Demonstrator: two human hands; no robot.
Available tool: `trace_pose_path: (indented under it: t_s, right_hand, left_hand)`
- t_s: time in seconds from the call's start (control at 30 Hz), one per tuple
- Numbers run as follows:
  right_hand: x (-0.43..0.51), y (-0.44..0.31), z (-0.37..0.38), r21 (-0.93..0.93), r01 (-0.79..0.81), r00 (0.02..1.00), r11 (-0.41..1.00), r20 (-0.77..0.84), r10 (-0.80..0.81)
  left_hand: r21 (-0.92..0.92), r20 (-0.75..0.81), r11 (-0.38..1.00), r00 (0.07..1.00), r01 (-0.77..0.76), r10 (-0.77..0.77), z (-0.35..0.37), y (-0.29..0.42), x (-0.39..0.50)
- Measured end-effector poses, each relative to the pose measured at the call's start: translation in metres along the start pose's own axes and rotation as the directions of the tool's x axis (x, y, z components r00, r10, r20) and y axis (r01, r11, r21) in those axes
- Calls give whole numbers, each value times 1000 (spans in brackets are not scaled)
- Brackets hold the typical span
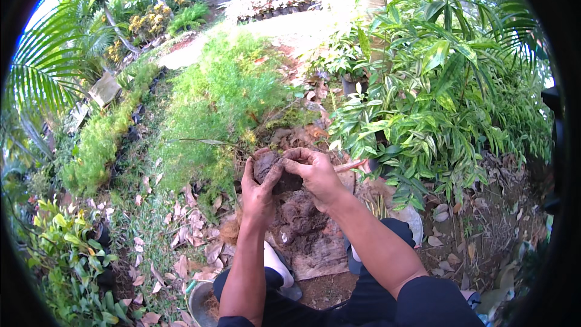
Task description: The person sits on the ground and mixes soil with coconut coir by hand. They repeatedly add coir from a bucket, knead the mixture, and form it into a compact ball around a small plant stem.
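Note:
A rounded ball of dark, moist soil (266, 166) sits in my left hand (258, 193), with the fingers behind it and the thumb across its front. My right hand (317, 175) is at the ball's right side, thumb and fingertips close together against it; whether they pinch something thin is not visible. Soil smears both hands. A long narrow leaf (204, 141) reaches leftward from behind the ball; its base is hidden. Below my hands, a heap of dark soil clumps (302, 220) lies on a worn sheet (317, 263) between my feet.
A tuft of brown fibre (230, 231) lies left of the heap. A bucket (199, 302) containing brown fibre stands by my left leg. Feathery green plants (218, 86) grow ahead, and variegated leafy plants (417, 100) crowd the right. Dry leaves (186, 227) litter the ground.

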State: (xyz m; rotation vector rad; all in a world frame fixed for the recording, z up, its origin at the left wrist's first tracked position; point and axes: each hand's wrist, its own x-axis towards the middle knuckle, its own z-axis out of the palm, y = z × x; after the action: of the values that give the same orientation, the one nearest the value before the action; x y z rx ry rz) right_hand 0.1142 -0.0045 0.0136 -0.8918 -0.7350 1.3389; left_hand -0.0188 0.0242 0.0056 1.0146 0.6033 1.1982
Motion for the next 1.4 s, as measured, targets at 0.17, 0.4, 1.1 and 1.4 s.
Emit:
trace_pose_path:
  t_s: [0.17,0.4,1.1,1.4]
  right_hand:
    - [-2,-3,0,101,-25,1000,995,14,23]
    - [-3,-2,-1,81,4,1000,997,26,-7]
    - [2,25,11,-93,160,978,983,149,-146]
    - [0,24,34,-179,303,934,936,249,-255]
  left_hand:
    - [-128,73,992,997,0,9,-5,1,0]
    - [-4,72,1000,997,11,-10,-4,1,1]
    - [-128,-171,991,985,-43,21,-12,-9,1]
    - [-503,-171,864,976,30,-133,-22,1,1]
